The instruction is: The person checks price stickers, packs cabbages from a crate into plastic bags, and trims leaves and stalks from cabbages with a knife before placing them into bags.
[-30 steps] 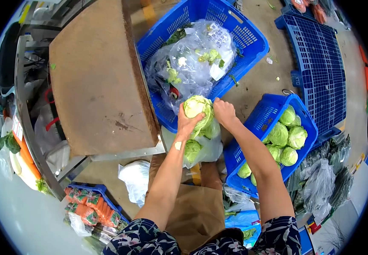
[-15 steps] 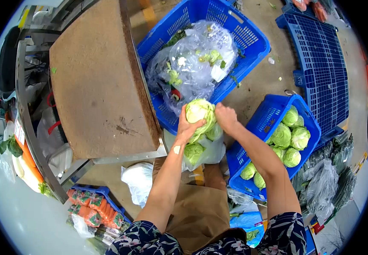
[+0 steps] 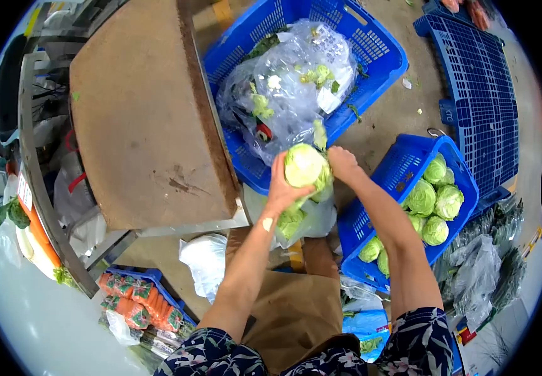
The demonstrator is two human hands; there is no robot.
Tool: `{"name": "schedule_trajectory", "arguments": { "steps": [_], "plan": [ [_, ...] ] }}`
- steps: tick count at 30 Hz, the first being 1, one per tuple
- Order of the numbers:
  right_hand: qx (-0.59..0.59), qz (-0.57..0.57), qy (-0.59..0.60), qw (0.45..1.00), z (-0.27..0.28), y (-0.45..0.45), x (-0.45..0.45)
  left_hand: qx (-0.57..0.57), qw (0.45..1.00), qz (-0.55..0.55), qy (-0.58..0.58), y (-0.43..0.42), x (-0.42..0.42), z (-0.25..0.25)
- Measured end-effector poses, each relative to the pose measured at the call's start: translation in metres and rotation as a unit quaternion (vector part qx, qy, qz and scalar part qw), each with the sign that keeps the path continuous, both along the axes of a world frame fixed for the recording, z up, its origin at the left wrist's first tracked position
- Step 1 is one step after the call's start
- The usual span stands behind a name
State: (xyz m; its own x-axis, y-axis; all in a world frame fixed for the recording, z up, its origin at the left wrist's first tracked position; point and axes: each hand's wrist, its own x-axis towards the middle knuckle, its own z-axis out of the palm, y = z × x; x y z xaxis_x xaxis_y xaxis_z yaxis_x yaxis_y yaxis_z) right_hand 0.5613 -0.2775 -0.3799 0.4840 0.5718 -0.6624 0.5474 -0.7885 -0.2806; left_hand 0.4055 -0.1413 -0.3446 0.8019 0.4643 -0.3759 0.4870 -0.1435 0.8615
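Observation:
My left hand (image 3: 281, 190) is wrapped round a pale green cabbage (image 3: 303, 165), whose light cut base faces up. At the cabbage's right side, my right hand (image 3: 343, 163) is closed on a loose cabbage leaf (image 3: 320, 134) that sticks up past the fingers. Below the hands, a clear plastic bag (image 3: 320, 218) has another green cabbage (image 3: 291, 222) showing in it. Just beyond them stands a large blue crate (image 3: 380, 78) with crumpled clear plastic (image 3: 296, 59) and leaf scraps inside.
To the right, a tilted blue basket (image 3: 362, 203) holds several cabbages (image 3: 421, 197). A brown board-topped table (image 3: 145, 125) stands left. Further right are a blue pallet (image 3: 484, 100) and bagged greens (image 3: 478, 269). Packed carrots (image 3: 139, 301) lie at lower left; a white bag (image 3: 203, 263) sits near my legs.
The cabbage has turned so its cut base shows more, and has shifted slightly right. A leaf now stands away from it at my right hand, which has moved slightly right.

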Motion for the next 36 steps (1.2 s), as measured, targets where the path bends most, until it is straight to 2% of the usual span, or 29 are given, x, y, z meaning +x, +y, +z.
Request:
{"name": "schedule_trajectory", "arguments": {
  "steps": [3,6,10,11,14,18,20,21,22,25,28,30,32,34,36],
  "plan": [
    [-0.002,-0.015,0.037,0.999,-0.007,0.003,0.006,-0.131,0.985,0.085,-0.067,-0.007,-0.02,-0.028],
    [0.13,-0.164,0.123,0.97,-0.005,-0.003,0.006,-0.174,0.977,0.097,-0.071,-0.01,-0.024,-0.035],
    [0.186,-0.363,0.24,0.881,0.01,-0.007,0.0,-0.228,0.966,0.09,-0.083,-0.001,-0.025,-0.03],
    [0.18,-0.448,0.382,0.788,0.008,-0.019,-0.004,-0.254,0.958,0.095,-0.093,-0.001,-0.024,-0.026],
    [0.211,-0.656,0.509,0.516,0.04,-0.002,-0.041,-0.27,0.954,0.102,-0.087,-0.003,-0.024,-0.017],
    [0.306,-0.582,0.404,0.636,0.052,-0.005,-0.035,-0.263,0.958,0.084,-0.08,0.009,-0.011,0.025],
    [0.384,-0.511,0.352,0.684,0.114,0.011,-0.008,-0.36,0.907,0.184,-0.118,0.026,0.014,0.055],
    [0.426,-0.461,0.332,0.704,0.126,0.019,0.005,-0.35,0.91,0.175,-0.137,0.035,0.026,0.07],
    [0.467,-0.409,0.308,0.721,0.139,0.026,0.02,-0.265,0.949,0.094,-0.145,0.046,0.042,0.09],
    [0.5,-0.342,0.198,0.771,0.187,0.051,0.06,-0.312,0.939,0.068,-0.128,0.073,0.084,0.16],
    [0.554,-0.336,0.169,0.743,0.239,0.072,0.079,-0.333,0.929,0.082,-0.141,0.097,0.115,0.216],
    [0.585,-0.351,0.141,0.718,0.262,0.083,0.087,-0.341,0.915,0.102,-0.19,0.109,0.124,0.242],
    [0.541,-0.427,0.075,0.72,0.302,0.097,0.073,-0.351,0.897,0.136,-0.232,0.115,0.133,0.262],
    [0.56,-0.397,0.164,0.708,0.326,0.11,0.06,-0.342,0.889,0.143,-0.27,0.117,0.138,0.287],
    [0.535,-0.437,0.213,0.691,0.357,0.12,0.05,-0.322,0.885,0.142,-0.304,0.12,0.142,0.303]
  ]
}}
